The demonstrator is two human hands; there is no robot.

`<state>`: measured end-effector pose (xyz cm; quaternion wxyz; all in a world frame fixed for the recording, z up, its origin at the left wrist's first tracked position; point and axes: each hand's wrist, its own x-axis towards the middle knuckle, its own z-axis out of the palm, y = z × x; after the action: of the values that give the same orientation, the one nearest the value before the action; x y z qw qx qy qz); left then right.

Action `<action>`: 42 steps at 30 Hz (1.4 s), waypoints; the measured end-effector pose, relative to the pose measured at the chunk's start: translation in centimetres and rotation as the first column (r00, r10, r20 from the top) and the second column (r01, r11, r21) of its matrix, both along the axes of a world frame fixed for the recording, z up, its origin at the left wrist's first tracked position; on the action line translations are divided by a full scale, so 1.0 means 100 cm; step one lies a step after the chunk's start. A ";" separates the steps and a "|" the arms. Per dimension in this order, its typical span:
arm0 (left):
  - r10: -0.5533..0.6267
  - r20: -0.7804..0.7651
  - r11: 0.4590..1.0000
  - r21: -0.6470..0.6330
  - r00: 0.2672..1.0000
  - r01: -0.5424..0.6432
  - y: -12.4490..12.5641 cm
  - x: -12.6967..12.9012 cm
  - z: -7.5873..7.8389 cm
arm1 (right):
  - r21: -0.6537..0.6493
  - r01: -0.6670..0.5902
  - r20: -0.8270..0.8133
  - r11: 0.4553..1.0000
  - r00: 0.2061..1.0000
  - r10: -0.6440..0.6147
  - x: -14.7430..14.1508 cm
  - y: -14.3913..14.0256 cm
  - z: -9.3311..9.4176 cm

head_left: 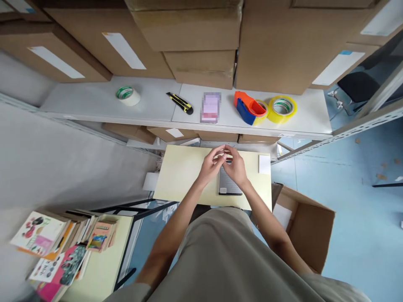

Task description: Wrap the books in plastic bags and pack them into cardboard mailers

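Note:
My left hand (pixel 210 166) and my right hand (pixel 235 167) meet at the fingertips above the table, with curled fingers and both thumbs close together. Whatever may be pinched between them is too small or too hidden to make out. Under them a dark grey book (pixel 229 183) lies on the pale yellow table (pixel 182 172), a barcode label at its lower left corner. My hands cover the top of this book, where a bit of red shows. Right of them, a small white pad or card (pixel 264 164) lies at the table's edge.
The shelf (pixel 151 94) ahead holds a tape roll (pixel 127 96), a utility knife (pixel 180 103), a blurred purple item (pixel 210 108), a tape dispenser (pixel 248 108) and yellow tape (pixel 282 110). Cardboard boxes (pixel 201 67) stand behind. Books (pixel 59 247) pile lower left; an open carton (pixel 310 222) is at right.

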<state>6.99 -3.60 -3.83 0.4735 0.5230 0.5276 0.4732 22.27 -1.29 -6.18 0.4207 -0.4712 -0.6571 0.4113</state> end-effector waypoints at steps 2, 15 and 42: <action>0.055 -0.028 0.997 0.060 0.998 -0.054 0.007 -0.022 0.021 | 0.046 -0.036 0.051 0.998 0.998 0.033 -0.027 0.014 0.024; 0.276 -0.018 0.929 0.260 0.961 -0.262 0.081 -0.141 0.029 | 0.259 -0.180 0.459 0.949 0.887 0.043 -0.196 0.157 0.076; -0.153 0.008 0.914 -0.378 0.988 0.145 -0.027 -0.124 -0.140 | -0.029 0.191 0.559 0.981 0.817 -0.143 -0.095 -0.062 -0.045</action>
<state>-5.45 -6.34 -17.81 0.5941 0.4658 0.5725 0.3198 12.73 -7.47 -10.70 0.2267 -0.6429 -0.6891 0.2458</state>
